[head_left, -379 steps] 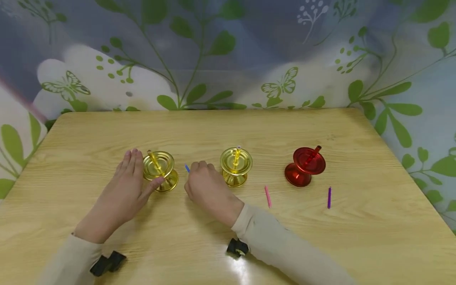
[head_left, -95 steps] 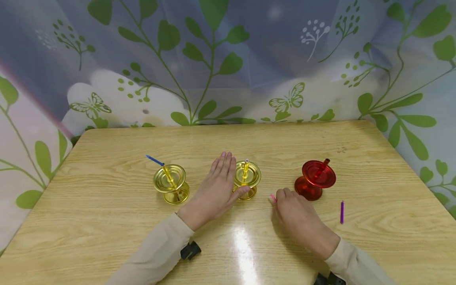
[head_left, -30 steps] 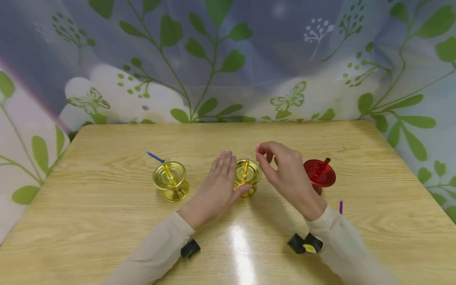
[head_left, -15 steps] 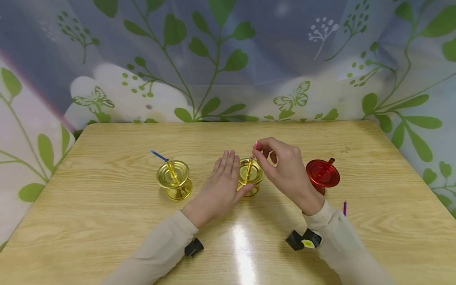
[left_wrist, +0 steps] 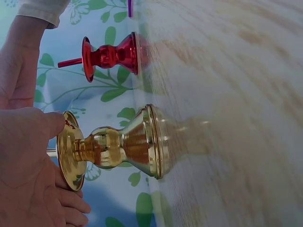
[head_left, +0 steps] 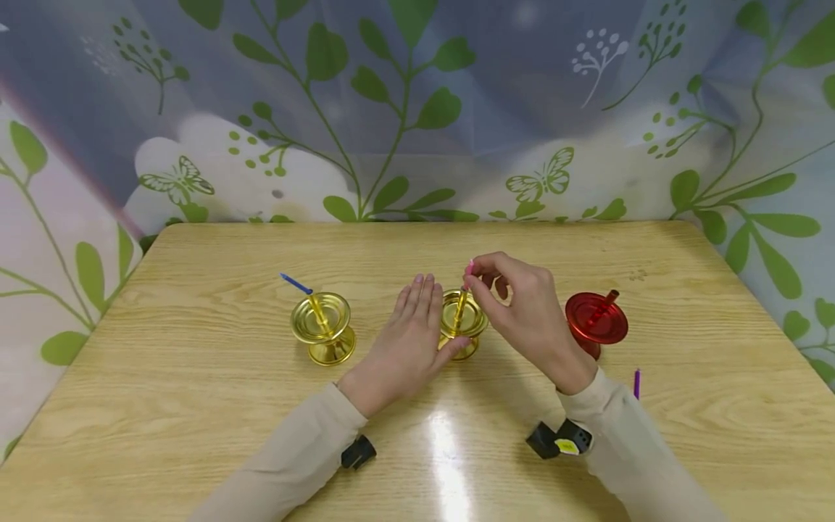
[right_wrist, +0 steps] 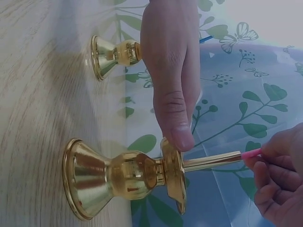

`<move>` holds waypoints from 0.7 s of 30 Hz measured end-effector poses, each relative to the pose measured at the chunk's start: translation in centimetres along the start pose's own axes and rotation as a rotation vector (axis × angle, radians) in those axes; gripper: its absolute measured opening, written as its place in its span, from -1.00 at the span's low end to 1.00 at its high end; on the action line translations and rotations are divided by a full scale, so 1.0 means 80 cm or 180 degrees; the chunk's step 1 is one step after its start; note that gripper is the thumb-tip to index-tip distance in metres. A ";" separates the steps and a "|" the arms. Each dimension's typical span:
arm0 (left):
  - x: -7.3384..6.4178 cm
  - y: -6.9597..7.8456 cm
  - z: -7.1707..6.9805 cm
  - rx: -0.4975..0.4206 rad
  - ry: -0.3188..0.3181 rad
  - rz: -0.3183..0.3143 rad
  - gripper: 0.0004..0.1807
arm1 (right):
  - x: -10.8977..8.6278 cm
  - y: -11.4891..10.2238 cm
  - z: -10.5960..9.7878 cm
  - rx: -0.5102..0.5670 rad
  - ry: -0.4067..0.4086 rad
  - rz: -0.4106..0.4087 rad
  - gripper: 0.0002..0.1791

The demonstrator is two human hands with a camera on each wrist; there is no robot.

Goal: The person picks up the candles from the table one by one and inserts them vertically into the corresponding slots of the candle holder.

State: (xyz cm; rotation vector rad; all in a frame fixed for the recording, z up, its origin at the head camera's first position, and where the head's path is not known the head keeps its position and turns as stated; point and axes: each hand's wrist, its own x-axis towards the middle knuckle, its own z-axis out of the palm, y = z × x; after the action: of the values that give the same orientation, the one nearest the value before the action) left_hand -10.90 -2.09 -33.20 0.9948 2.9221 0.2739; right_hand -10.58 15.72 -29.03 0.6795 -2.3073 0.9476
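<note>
Wood-grain table (head_left: 163, 377) against a leaf-and-butterfly backdrop (head_left: 483, 109); your right hand (head_left: 525, 304) pinches the pink candle (right_wrist: 251, 153) between thumb and finger, right at the mouth of the middle gold candlestick (right_wrist: 135, 175); how far in, if at all, can't tell. Your left hand (head_left: 407, 337) lies alongside that candlestick's dish, fingers straight and together, thumb out at the rim, not gripping. Main risk, I'd judge: the pink candle goes in off-line; push crooked and it could catch on the lip, bend or spring out of your pinch. Second: a sideways shove could tip the candlestick; your left hand braces mostly one side, and the stem is tall. Over on the left gold candlestick (head_left: 331, 351), the blue candle (head_left: 296, 283) leans hard from the tube tip; looks poorly seated, so a bump might drop it. Watch your right sleeve (head_left: 620, 438) too; it covers the lower end of the purple candle (head_left: 637, 380) in the head view, and could roll it; red candlestick (head_left: 596, 322) holds no candle.
</note>
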 end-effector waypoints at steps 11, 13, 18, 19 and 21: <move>0.000 0.000 0.001 0.0024 0.0005 0.0003 -0.09 | 0.000 0.002 -0.001 0.0057 -0.0031 0.0039 -0.90; 0.000 0.000 0.001 0.0028 -0.0007 0.0000 -0.09 | 0.000 0.003 -0.001 0.0071 -0.0039 0.0039 -0.90; 0.001 0.000 0.001 0.0019 -0.0018 -0.0003 -0.09 | -0.001 0.004 -0.003 0.0108 -0.0118 0.0032 -0.89; 0.001 0.000 0.001 0.0013 -0.0018 -0.0003 -0.09 | -0.001 0.004 -0.003 0.0113 -0.0137 0.0020 -0.89; 0.001 -0.001 0.001 -0.0002 -0.0020 -0.0004 -0.09 | 0.000 0.004 -0.005 0.0117 -0.0190 -0.0006 -0.88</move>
State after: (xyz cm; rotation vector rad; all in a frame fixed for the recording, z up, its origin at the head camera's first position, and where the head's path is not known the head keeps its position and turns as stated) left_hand -10.98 -2.10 -33.31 0.9919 2.9168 0.2710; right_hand -10.65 16.17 -28.96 0.7342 -2.3457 0.9837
